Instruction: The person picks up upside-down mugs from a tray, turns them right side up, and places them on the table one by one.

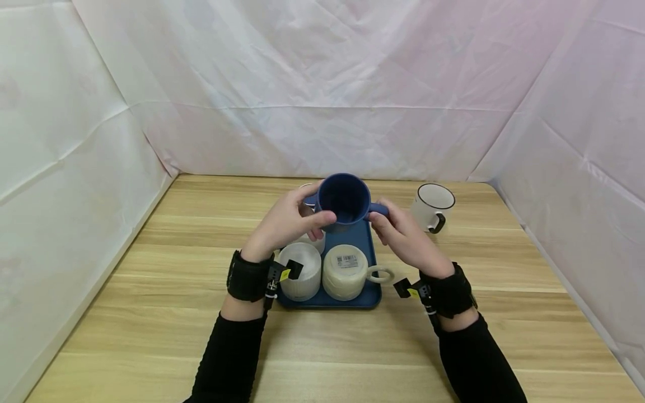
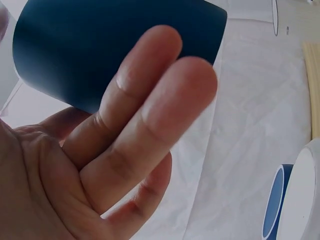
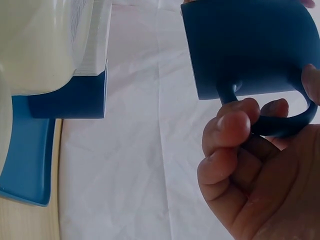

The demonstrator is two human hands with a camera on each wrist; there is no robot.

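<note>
A dark blue mug (image 1: 345, 198) is held tilted above the far end of a blue tray (image 1: 360, 239), its mouth facing me. My left hand (image 1: 312, 215) wraps the mug's body (image 2: 100, 45), with its fingers (image 2: 150, 110) lying along the side. My right hand (image 1: 380, 221) pinches the mug's handle (image 3: 280, 127), thumb and curled fingers (image 3: 225, 135) closed on it. On the tray, upside down, stand a white ribbed cup (image 1: 301, 271) and a cream mug (image 1: 347, 271) with a label on its base. Another white cup (image 1: 316, 243) is mostly hidden behind my left hand.
A white enamel mug (image 1: 433, 206) with a black rim and handle stands on the wooden table (image 1: 151, 268), right of the tray. White sheeting walls off the table at the back and on both sides.
</note>
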